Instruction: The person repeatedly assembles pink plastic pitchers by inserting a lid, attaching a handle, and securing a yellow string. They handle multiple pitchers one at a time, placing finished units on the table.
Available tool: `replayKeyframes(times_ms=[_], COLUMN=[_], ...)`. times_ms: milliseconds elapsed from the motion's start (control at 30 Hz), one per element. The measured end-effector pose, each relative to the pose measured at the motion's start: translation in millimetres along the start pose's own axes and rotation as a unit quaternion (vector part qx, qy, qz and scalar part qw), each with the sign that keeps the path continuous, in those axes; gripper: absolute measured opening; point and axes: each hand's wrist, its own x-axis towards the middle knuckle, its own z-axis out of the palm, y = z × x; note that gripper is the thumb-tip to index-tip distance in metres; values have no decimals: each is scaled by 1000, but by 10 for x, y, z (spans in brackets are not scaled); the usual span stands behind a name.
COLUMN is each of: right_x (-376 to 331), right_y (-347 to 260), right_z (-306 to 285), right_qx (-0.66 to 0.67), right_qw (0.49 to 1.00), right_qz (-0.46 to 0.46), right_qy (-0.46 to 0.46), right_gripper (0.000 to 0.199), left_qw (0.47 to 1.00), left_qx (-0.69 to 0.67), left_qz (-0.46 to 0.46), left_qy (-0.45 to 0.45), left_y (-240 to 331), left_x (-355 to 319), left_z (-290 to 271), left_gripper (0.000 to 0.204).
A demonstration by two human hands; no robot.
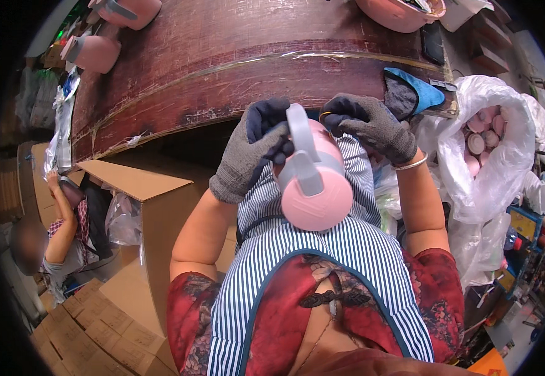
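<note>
A pink cup (318, 197) with a grey handle (304, 150) is held in front of my striped apron, its base turned toward me. My left hand (252, 149), in a grey glove with dark fingertips, grips the cup at its upper left, by the handle. My right hand (371, 125), gloved the same way, rests on the far rim of the cup at its upper right. A thin bangle circles my right wrist.
A dark wooden workbench (222, 56) curves across the top, with pink cups (100, 51) on it and a blue-edged cloth (410, 94). A clear bag (492, 156) of pink parts stands at the right. An open cardboard box (147, 188) and another person (66, 232) are at the left.
</note>
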Motion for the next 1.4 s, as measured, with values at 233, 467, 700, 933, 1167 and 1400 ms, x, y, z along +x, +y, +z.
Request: replayKeyframes(times_ms=[233,467,700,933,1167,1400], right_x=[165,240,109,362,280,23], right_y=[-210,-78,337,673,466,360], right_z=[71,125,125,88,32,-21], right_qx=[-71,123,192,301,214,284], right_qw=[992,992,981,954,976,949], right_qz=[-93,-20,-36,4,-28,68], right_qy=[-49,-7,15,-6,17,121], right_gripper=[38,37,68,61,50,32], left_qw=[990,993,993,989,993,941], left_qx=[115,47,-51,-85,-10,-337], left_qz=[69,42,-69,-98,-59,-33], left_qy=[33,96,78,66,98,-7], left_y=[-42,40,65,95,70,-35], left_x=[67,128,248,377,474,324], left_z=[49,216,51,-17,25,-399], left_gripper=[63,61,41,41,44,52])
